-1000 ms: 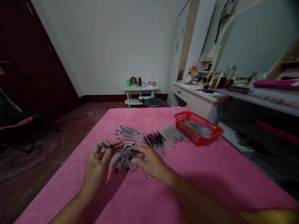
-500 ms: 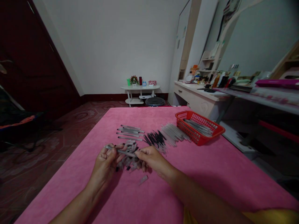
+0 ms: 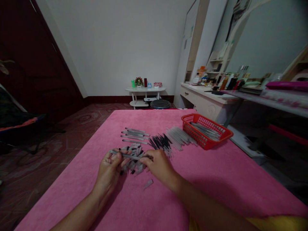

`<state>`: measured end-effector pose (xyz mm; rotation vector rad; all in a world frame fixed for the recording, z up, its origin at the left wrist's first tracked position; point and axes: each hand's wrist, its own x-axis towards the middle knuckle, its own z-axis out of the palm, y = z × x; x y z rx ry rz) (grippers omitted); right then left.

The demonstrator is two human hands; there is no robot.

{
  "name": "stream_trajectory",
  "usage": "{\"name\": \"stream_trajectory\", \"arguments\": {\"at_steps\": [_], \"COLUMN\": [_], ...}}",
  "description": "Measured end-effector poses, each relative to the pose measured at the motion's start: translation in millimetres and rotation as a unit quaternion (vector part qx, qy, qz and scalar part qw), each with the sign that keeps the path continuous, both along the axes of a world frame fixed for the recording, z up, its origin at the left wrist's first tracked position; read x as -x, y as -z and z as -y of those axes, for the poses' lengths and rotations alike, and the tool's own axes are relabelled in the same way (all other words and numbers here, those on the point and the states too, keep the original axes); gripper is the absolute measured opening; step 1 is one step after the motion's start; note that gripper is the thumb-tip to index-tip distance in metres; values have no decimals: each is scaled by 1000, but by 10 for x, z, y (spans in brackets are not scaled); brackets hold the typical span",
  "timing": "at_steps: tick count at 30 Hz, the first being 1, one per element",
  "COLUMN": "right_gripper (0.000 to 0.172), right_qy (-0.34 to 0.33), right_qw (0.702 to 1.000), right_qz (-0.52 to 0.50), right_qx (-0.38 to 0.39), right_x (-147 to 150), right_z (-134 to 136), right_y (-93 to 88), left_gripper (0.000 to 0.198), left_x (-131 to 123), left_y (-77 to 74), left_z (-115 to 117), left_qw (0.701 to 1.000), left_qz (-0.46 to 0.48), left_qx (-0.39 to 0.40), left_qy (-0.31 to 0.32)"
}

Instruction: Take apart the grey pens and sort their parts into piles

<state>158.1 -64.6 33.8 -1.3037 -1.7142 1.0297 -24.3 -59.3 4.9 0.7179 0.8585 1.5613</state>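
Note:
A slim grey pen [image 3: 130,156] is held level between my two hands, above a heap of clear pen caps [image 3: 133,166]. My left hand [image 3: 111,163] is closed round its left end. At its right end, my right hand [image 3: 156,162] pinches with thumb and fingers; the exact tip is hidden there. One loose cap [image 3: 148,183] lies apart, nearer to me. Beyond the heap are several capped pens [image 3: 134,134] in a row. To their right lie dark ink refills [image 3: 160,142] and clear pen barrels [image 3: 179,138].
A red plastic basket [image 3: 207,131] with pens in it stands at the right on the pink cloth [image 3: 144,208] covering the table. Past the table are a small white stand [image 3: 145,90] and, to the right, a dresser [image 3: 204,96] with bottles.
My right hand has shifted slightly right, its fingers curling in more at the pen's end. My left hand keeps its hold. The view has moved slightly.

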Motion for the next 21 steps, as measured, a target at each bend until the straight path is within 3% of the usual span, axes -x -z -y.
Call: {"name": "stream_trajectory", "arguments": {"at_steps": [3,5,8,13,18,21], "right_gripper": [28,38,40,13,26,13], "right_qy": [-50,-77,-79,-16,-31,-1], "right_qw": [982,970,977,995,995,999], "right_qz": [-102,-127,-117,-85,-66,-39], "right_qx": [151,191,160,48,68,26], "right_x": [5,-10,-35,-21,9,6], "right_z": [-49,-65,-66,-57,-44,-35], "right_y": [53,64,57,50,63,75], "left_gripper": [34,35,37,36,34,33], "left_x": [10,7,-3,5,19,20], "left_y": [-9,-20,-24,4,6,-1], "left_z": [-3,-3,-4,-16,-24,-24], "left_qw": [1000,1000,1000,1000,1000,1000], "left_qz": [10,11,14,11,8,5], "left_qx": [-6,-4,4,9,8,9], "left_qy": [2,0,-2,-14,-15,-15]}}
